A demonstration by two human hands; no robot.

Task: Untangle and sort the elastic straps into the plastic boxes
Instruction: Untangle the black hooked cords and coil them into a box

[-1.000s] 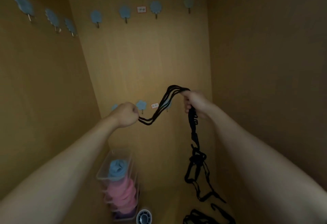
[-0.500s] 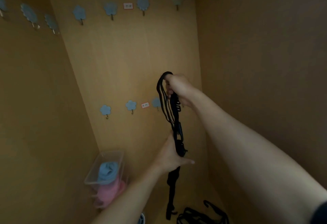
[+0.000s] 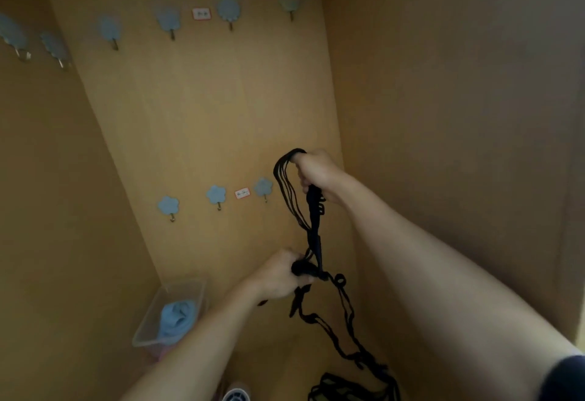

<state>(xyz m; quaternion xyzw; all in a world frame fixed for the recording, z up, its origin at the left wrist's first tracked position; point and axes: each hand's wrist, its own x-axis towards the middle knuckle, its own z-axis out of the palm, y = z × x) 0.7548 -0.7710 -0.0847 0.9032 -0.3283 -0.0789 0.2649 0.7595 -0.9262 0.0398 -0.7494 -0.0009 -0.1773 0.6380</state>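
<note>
A bundle of black elastic straps [image 3: 313, 220] hangs inside a wooden cabinet. My right hand [image 3: 316, 172] grips the looped top of the bundle, held high near the right wall. Lower down, my left hand [image 3: 281, 277] clutches a bunched part of the same straps. Loose loops trail from it down to a heap of black straps [image 3: 348, 389] on the cabinet floor. A clear plastic box [image 3: 171, 312] stands at the lower left with a blue strap [image 3: 177, 318] inside.
Blue flower-shaped wall hooks [image 3: 216, 195] line the back wall in two rows, with small white labels [image 3: 242, 193] among them; more hooks are on the left wall. A round white object [image 3: 235, 396] sits at the bottom edge. Wooden walls close in on three sides.
My left hand left the strap ends, dropped down the bundle and now clutches a bunch lower down. My right hand kept its hold on the top loops; the view shifted.
</note>
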